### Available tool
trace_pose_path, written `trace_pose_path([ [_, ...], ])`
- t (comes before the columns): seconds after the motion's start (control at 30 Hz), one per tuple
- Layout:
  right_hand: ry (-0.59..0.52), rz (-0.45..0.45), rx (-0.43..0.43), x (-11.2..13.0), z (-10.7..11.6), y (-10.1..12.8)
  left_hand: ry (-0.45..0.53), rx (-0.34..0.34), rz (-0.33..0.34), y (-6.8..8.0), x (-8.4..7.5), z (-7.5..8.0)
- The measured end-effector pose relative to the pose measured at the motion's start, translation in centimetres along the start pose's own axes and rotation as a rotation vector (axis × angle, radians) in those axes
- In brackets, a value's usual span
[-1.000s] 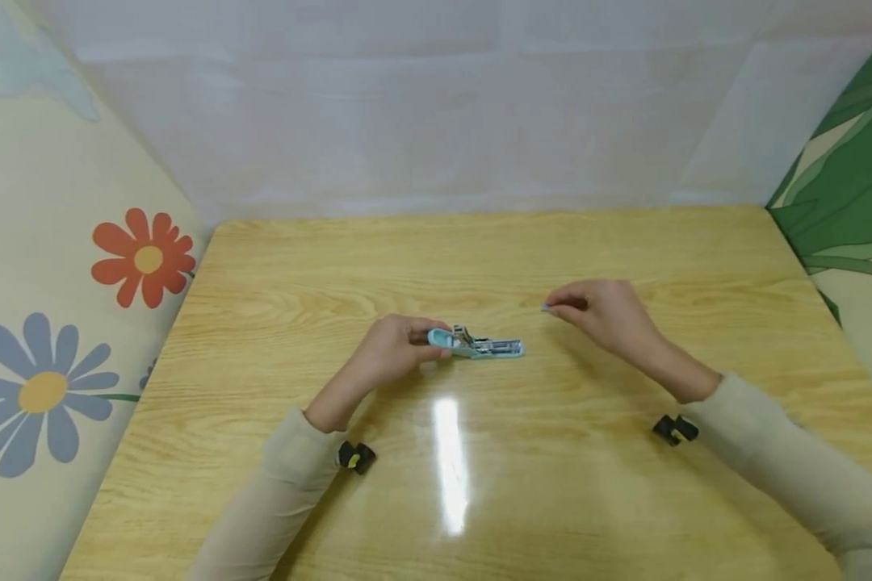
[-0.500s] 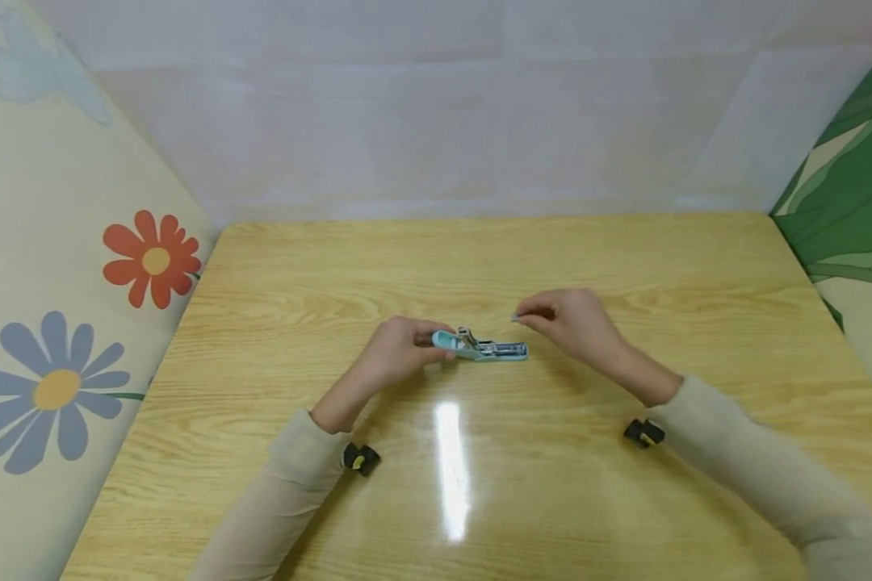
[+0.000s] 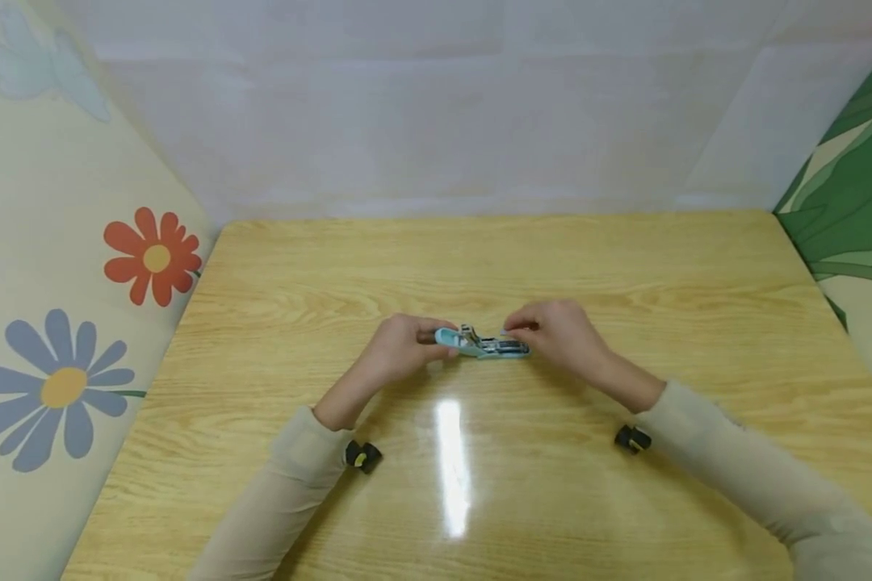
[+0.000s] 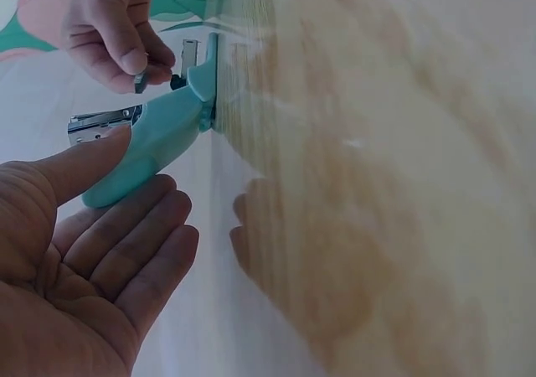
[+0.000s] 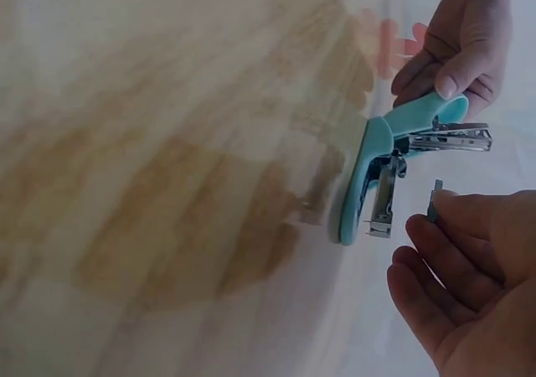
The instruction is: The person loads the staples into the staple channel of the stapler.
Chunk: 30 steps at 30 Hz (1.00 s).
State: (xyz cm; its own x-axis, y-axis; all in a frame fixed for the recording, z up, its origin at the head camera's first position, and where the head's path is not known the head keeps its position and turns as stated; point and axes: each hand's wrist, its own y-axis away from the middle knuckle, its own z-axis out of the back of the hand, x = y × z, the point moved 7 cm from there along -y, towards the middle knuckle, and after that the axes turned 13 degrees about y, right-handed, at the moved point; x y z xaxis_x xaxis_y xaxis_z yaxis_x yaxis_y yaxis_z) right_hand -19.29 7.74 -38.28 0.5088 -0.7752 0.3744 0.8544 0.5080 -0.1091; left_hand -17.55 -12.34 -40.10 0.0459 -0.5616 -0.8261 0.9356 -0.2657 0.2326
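A light blue stapler (image 3: pixel 483 345) lies hinged open on the wooden table (image 3: pixel 480 258), its metal magazine (image 5: pixel 452 138) exposed. My left hand (image 3: pixel 400 351) grips the blue cover end between thumb and fingers (image 4: pixel 126 226). My right hand (image 3: pixel 552 335) is right beside the stapler's other end and pinches a small grey strip of staples (image 5: pixel 435 202) between thumb and forefinger, just above the magazine. In the left wrist view the staple strip (image 4: pixel 141 81) hangs next to the raised metal arm of the stapler (image 4: pixel 155 142).
Small black and yellow wrist mounts (image 3: pixel 361 456) (image 3: pixel 632 439) show at both sleeves. A flowered panel (image 3: pixel 80 323) walls the left side, a green leafed panel (image 3: pixel 850 202) the right, and a white sheet (image 3: pixel 436 105) the back.
My right hand has moved left with the staple strip, from well right of the stapler to just over its magazine. The left hand and stapler have stayed put.
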Motion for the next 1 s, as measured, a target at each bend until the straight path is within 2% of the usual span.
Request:
trace_pose_path([
  [0.17,0.035,-0.001,0.024,0.0,-0.6,0.4,0.014,0.001,0.019,-0.1,-0.1,0.0],
  [0.4,0.068,0.005,0.013,-0.1,-1.4,0.6,0.008,-0.001,0.022,-0.2,-0.1,0.1],
  [1.0,0.103,0.004,0.02,-0.4,-1.7,0.6,0.017,0.004,0.02,-0.4,0.0,-0.1],
])
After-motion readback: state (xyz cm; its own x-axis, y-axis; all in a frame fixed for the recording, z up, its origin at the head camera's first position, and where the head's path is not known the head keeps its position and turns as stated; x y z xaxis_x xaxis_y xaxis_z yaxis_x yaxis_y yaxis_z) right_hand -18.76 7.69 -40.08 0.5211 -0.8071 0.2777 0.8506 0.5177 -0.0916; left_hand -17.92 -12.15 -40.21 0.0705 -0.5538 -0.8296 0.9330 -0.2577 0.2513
